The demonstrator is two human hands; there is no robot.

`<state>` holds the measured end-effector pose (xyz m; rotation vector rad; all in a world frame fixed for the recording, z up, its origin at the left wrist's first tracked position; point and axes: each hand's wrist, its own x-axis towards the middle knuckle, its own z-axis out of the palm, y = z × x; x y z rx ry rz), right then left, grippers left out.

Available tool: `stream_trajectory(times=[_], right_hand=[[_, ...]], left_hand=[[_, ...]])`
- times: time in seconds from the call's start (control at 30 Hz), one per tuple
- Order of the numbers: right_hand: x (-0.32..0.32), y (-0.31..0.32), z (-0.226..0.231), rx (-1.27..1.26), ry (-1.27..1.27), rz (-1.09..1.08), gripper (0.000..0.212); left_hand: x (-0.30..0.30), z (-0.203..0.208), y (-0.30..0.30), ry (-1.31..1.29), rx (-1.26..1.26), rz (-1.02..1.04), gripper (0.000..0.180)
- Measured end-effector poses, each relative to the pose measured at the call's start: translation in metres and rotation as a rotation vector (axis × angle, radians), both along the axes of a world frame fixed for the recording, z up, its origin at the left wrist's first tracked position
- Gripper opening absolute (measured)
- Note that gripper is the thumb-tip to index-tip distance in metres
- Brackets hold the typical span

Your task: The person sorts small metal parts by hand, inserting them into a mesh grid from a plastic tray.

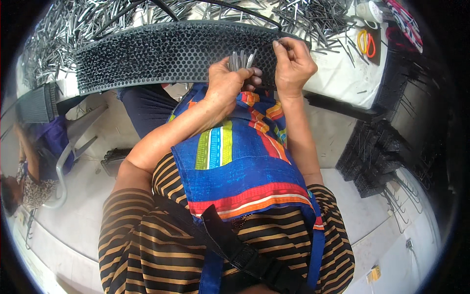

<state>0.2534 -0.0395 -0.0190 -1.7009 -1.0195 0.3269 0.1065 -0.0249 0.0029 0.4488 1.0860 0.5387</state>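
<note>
A long black perforated panel (169, 73) lies across the table edge before me. Dark pieces stand densely in its holes on the left and along the far side, while bare holes show in the lower middle. My left hand (227, 81) is closed around a bundle of thin grey strips (238, 60), their ends poking up past the fingers, over the panel's near edge. Over the panel's right end, my right hand (295, 63) is closed in a pinch, thumb against forefinger. Whatever sits between those fingertips is too small or hidden to name.
Loose grey strips (54, 41) are heaped across the table, with another pile (313, 17) at the far right. Orange- and yellow-handled scissors (366, 45) lie near the right edge. Black hooked racks (374, 157) stand lower right. Another person (36, 161) works at far left.
</note>
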Motion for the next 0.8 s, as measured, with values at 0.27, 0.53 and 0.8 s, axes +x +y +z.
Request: stream_trajectory(times=[0.27, 0.53, 0.8], right_hand=[[0.004, -0.004, 0.001, -0.006, -0.323, 0.093, 0.009], [-0.006, -0.017, 0.018, -0.244, -0.045, 0.202, 0.009], [0.004, -0.016, 0.000, 0.094, 0.598, -0.043, 0.009]], left_hand=[[0.000, -0.003, 0.001, -0.039, -0.079, 0.016, 0.011], [-0.001, -0.006, 0.002, -0.075, -0.072, -0.013, 0.010], [0.008, -0.003, 0.003, -0.088, -0.105, 0.044, 0.012]])
